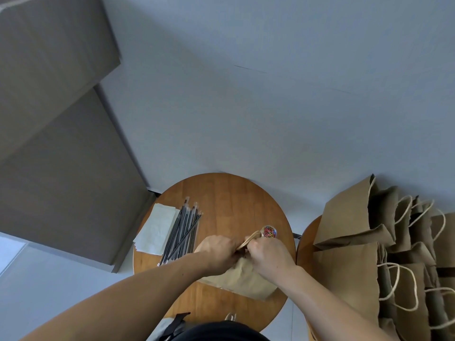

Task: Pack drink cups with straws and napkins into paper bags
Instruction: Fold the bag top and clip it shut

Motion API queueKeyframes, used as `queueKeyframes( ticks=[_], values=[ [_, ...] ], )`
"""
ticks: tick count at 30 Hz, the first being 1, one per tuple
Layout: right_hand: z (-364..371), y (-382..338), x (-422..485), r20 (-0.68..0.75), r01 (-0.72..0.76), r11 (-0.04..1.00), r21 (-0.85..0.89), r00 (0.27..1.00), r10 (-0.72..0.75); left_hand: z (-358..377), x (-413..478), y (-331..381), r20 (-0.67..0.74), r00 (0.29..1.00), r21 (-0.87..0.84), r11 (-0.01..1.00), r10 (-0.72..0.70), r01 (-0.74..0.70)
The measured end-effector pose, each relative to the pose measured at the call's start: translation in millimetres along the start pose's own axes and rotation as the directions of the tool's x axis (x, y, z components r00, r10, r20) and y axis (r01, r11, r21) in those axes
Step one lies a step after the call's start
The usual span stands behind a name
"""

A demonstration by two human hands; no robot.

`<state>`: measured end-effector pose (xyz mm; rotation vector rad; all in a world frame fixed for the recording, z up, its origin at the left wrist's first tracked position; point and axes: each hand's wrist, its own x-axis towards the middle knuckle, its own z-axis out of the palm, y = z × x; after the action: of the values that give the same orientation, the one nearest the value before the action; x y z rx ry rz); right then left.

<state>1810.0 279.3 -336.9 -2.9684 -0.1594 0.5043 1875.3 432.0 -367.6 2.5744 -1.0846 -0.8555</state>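
Observation:
A brown paper bag stands on the round wooden table, seen from above. My left hand and my right hand both grip its top edge, close together, where the rope handles stick out. A bundle of black wrapped straws lies at the table's left, beside a stack of white napkins. No drink cup shows; the bag's inside is hidden.
A small round box of coloured paper clips sits just beyond my right hand. Several brown paper bags with rope handles crowd a second table on the right. A grey cabinet stands to the left, a pale wall behind.

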Motion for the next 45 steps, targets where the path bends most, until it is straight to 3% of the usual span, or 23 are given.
queueKeyframes(
  ticks=[10, 25, 29, 33, 36, 38, 41, 43, 45],
  values=[
    [8.8, -1.9, 1.2, -0.008, -0.014, 0.996, 0.093, 1.000, 0.014, 1.5, -5.7, 2.8, 0.002, 0.999, -0.054, 0.998, -0.038, 0.038],
    [22.6, -9.1, 3.1, 0.045, -0.032, 0.998, 0.045, 0.999, 0.030, 5.3, -11.3, 6.3, -0.005, 0.999, -0.108, 0.993, -0.050, 0.050],
    [25.2, 0.9, -12.9, -0.134, 0.000, 0.982, 0.188, 0.991, 0.026, -6.9, -8.5, 7.9, 0.026, 0.999, -0.115, 0.993, -0.025, 0.028],
    [34.3, 20.3, -44.7, -0.496, 0.185, 0.933, 0.310, 0.869, -0.008, -5.7, -17.2, -19.2, 0.050, 0.998, -0.207, 0.978, -0.028, 0.038],
    [45.9, 38.1, -57.6, -0.566, 0.163, 0.938, 0.306, 0.823, 0.042, 4.6, -29.5, -49.6, 0.062, 0.994, -0.263, 0.959, -0.095, 0.108],
    [53.6, 47.9, -59.2, -0.481, 0.058, 0.937, 0.343, 0.868, 0.122, 13.4, -36.2, -66.2, 0.068, 0.986, -0.287, 0.943, -0.152, 0.166],
    [67.3, 59.2, -57.1, -0.198, -0.140, 0.859, 0.493, 0.943, 0.268, 25.1, -41.3, -79.4, 0.070, 0.973, -0.339, 0.912, -0.221, 0.232],
    [76.2, 65.3, -55.0, 0.005, -0.261, 0.753, 0.604, 0.946, 0.324, 30.2, -41.3, -80.3, 0.073, 0.965, -0.346, 0.901, -0.251, 0.260],
    [84.8, 68.8, -52.5, 0.102, -0.314, 0.704, 0.636, 0.940, 0.327, 34.7, -39.7, -78.2, 0.073, 0.956, -0.350, 0.890, -0.285, 0.292]
  ],
)
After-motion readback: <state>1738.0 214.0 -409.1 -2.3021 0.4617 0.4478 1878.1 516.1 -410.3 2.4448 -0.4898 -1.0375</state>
